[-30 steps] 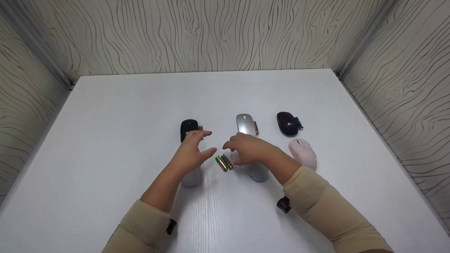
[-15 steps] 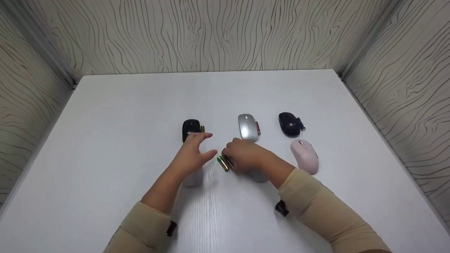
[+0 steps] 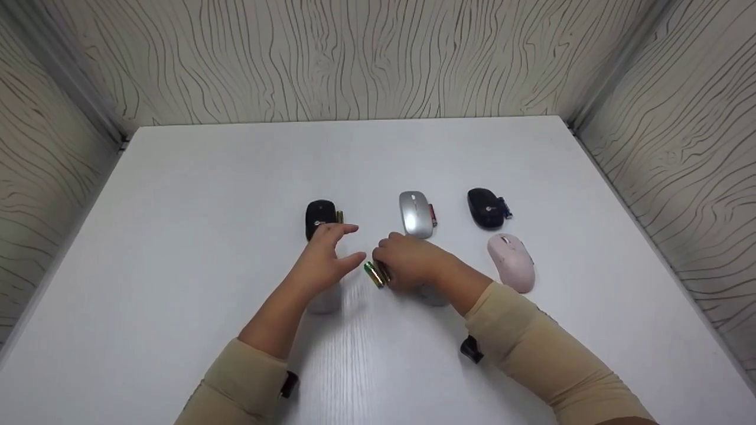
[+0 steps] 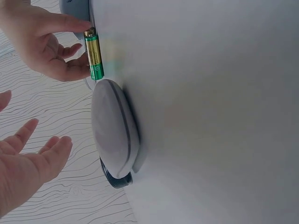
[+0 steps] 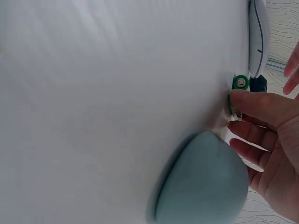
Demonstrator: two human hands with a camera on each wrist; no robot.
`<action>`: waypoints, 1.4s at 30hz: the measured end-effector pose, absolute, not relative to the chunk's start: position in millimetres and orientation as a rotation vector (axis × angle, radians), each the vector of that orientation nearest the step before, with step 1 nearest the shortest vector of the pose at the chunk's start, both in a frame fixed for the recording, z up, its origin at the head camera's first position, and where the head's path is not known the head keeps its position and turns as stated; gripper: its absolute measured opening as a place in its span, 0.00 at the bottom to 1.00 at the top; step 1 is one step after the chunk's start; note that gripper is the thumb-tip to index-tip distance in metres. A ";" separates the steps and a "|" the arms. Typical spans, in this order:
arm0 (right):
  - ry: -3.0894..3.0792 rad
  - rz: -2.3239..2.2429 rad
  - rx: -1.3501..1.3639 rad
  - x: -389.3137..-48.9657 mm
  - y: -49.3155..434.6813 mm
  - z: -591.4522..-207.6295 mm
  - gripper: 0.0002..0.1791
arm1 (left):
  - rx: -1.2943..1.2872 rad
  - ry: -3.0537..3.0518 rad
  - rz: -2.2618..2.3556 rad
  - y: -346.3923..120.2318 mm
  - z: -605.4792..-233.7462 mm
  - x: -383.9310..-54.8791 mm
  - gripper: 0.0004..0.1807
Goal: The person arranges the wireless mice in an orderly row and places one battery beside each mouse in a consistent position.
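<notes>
Two green-and-gold batteries lie side by side on the white table, between my hands. My right hand [image 3: 410,260] pinches the right-hand battery [image 3: 384,272] between thumb and fingers, partly hiding it. The other battery [image 3: 373,275] lies just left of it; its green end shows in the right wrist view. Under my right wrist is a light blue mouse [image 5: 205,182], mostly covered in the head view. My left hand [image 3: 319,260] is held over a pale grey mouse [image 4: 112,126], its thumb and fingers spread apart with nothing between them.
Beyond my left hand is a black mouse [image 3: 321,212] with a battery [image 3: 339,216] beside it. Farther right are a silver mouse [image 3: 416,213] with a red battery [image 3: 433,215], a dark mouse [image 3: 486,208] with blue batteries [image 3: 505,208], and a pink mouse [image 3: 512,264].
My right hand has come down a little to the left, and its fingers have closed on the right-hand battery. My left hand has stayed almost still.
</notes>
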State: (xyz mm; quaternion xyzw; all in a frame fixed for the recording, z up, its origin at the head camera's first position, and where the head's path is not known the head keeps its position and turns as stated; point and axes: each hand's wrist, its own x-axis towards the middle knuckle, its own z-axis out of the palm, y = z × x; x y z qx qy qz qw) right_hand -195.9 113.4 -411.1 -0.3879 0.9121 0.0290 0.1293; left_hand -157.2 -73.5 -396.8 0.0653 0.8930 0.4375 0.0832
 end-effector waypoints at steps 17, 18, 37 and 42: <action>2.668 -0.060 -1.046 -200.5 134.7 -388.1 0.21 | 0.252 2.673 1.303 -69.5 -392.5 -160.2 0.28; 2.671 -0.069 -1.031 -200.8 137.1 -387.4 0.21 | 0.250 2.670 1.302 -68.5 -392.6 -160.6 0.28; 2.727 -0.337 -0.812 -203.9 206.8 -380.8 0.21 | 0.319 2.546 1.296 -23.6 -401.2 -158.3 0.29; 2.735 -0.359 -0.830 -204.1 221.8 -386.7 0.21 | 0.370 2.534 1.291 -11.6 -404.1 -156.7 0.29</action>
